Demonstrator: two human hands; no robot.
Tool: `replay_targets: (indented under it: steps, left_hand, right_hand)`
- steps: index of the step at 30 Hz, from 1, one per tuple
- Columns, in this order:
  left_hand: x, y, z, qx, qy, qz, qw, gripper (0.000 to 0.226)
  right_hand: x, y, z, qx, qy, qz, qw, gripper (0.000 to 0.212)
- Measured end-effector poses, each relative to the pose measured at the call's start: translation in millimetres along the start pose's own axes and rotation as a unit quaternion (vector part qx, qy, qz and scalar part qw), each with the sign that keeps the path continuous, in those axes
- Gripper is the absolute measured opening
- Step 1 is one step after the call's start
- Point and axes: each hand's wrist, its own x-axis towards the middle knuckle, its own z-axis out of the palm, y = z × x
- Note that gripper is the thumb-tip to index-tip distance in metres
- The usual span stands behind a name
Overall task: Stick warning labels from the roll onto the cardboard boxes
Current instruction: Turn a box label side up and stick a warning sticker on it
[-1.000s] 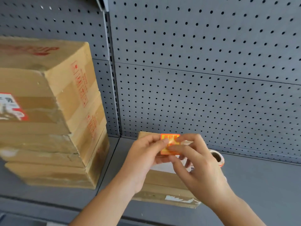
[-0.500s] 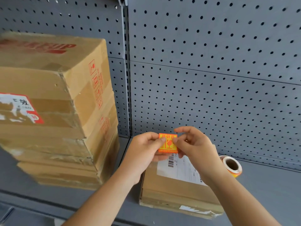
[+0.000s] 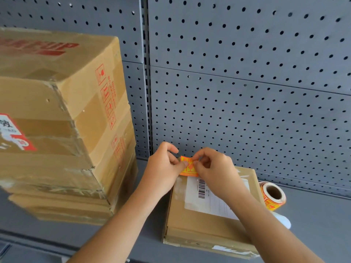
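From where I sit, I see a grey metal shelf (image 3: pixel 313 234) with lots of open room on its right side. Its front edge runs along the bottom of my view. A tall stack of big boxes (image 3: pixel 66 130) fills the left side, and only a thin gap lies between it and the small box (image 3: pixel 199 224) in the middle. My left arm goes up through that gap. The small box lies flat with its near edge close to the front edge of the shelf. The back wall (image 3: pixel 247 92) stands close behind it. The wall is grey metal full of little round holes, with an upright post (image 3: pixel 146 92) in it. My left hand (image 3: pixel 163 173) and right hand (image 3: pixel 214 171) both pinch the warning label (image 3: pixel 187 168), so the fingers (image 3: pixel 167 148) are closed on it. The label hangs over the far left corner of the small box, and I cannot tell if it touches the box. It is a small orange square with red marks and it looks a bit bent. The roll (image 3: pixel 273 196) lies on its side just right of the small box, with a brown tube in its middle. A white strip (image 3: pixel 283 221) trails from the roll. The boxes are brown cardboard with shiny tape, and a white paper (image 3: pixel 209 198) with a bar code is stuck on the small one.
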Motion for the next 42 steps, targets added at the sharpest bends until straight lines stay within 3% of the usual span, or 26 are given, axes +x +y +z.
replay_targets:
  steps: [12,21,28,33,36,42]
  left_hand:
    - [6,3,1,0.106,-0.019,0.023,0.994,0.029]
    - [2,7,7,0.176,0.006,0.060,0.983,0.028]
    - [-4,-7,6,0.168,0.008,0.035,0.985,0.038]
    - [-8,-14,17,0.031,-0.091,-0.071,0.993,0.038]
    - [-10,-18,19,-0.024,-0.085,-0.104,0.991,0.037]
    - [-8,-21,22,-0.024,-0.071,-0.094,0.993,0.036]
  right_hand:
    - [5,-1,8,-0.094,0.008,-0.051,0.994,0.009]
    - [1,-3,18,-0.175,0.026,-0.081,0.981,0.013]
    - [-1,3,9,-0.322,0.047,-0.063,0.944,0.053]
    - [2,14,13,-0.298,-0.019,0.014,0.954,0.053]
    - [4,14,15,-0.311,-0.022,0.021,0.950,0.049]
    - [6,17,17,-0.305,-0.003,0.025,0.952,0.042]
